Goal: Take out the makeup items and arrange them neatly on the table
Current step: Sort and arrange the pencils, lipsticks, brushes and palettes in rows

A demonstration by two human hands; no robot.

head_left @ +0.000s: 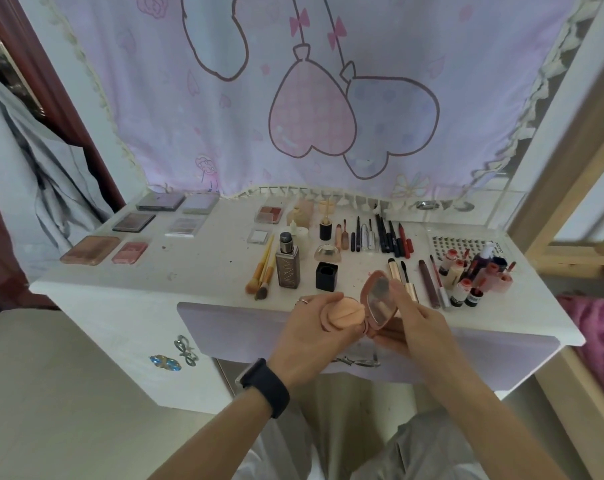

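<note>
**Open compact held at the table's front edge**

- Table [189,268], 10 o'clock: eyeshadow palettes [134,221] laid flat in two files, sorted by kind.
- Centre: brushes [262,271] lying parallel. Just right of them stands the foundation bottle [287,265].
- 6 o'clock: left hand [307,336] cups the base of the compact [331,327], fingers curled under it. The puff [345,315] sits in the well.
- Right hand [416,323] pinches the mirrored lid [380,299], tilting it up, likely to check the contents before placing it.
- 1 o'clock: pencils and mascaras [380,233] in a tight row.
- 3 o'clock: lip products [473,282] clustered, several upright.
- Lilac drawer [241,327] sits below the hands. Its contents are hidden.
</note>
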